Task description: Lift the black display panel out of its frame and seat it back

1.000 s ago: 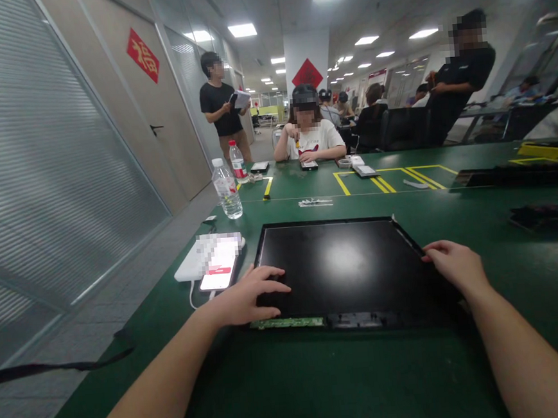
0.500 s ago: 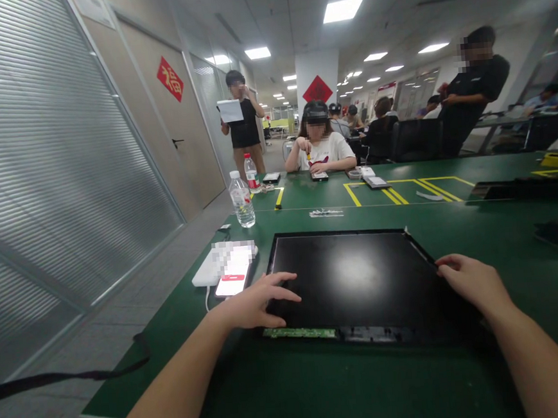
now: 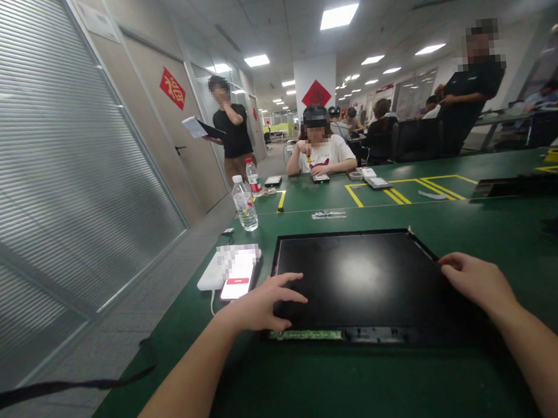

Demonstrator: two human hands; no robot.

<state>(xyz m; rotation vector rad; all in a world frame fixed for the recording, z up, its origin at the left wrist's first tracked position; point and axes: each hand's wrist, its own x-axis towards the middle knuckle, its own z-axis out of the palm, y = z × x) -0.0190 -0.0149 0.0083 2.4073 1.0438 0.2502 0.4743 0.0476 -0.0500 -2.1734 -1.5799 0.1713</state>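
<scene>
A black flat display panel (image 3: pixel 347 281) lies on the green table in front of me, with a bright reflection on its screen. Along its near edge a narrow green circuit board (image 3: pixel 308 335) is exposed. My left hand (image 3: pixel 271 303) rests over the panel's left side, fingers spread apart and holding nothing. At the right edge of the panel, my right hand (image 3: pixel 478 280) has its thumb and forefinger closed on the frame; its other fingers are curled and partly hidden.
To the left lie a lit phone (image 3: pixel 237 276) and a white box (image 3: pixel 211 269). Behind them stand two water bottles (image 3: pixel 244 205). Small thin strips (image 3: pixel 328 215) lie beyond the panel. A person (image 3: pixel 320 144) sits across the table (image 3: pixel 394 387), handling a small device.
My hands keep their places on the panel. The view has shifted slightly. At the back left, the standing person has turned and lowered the papers.
</scene>
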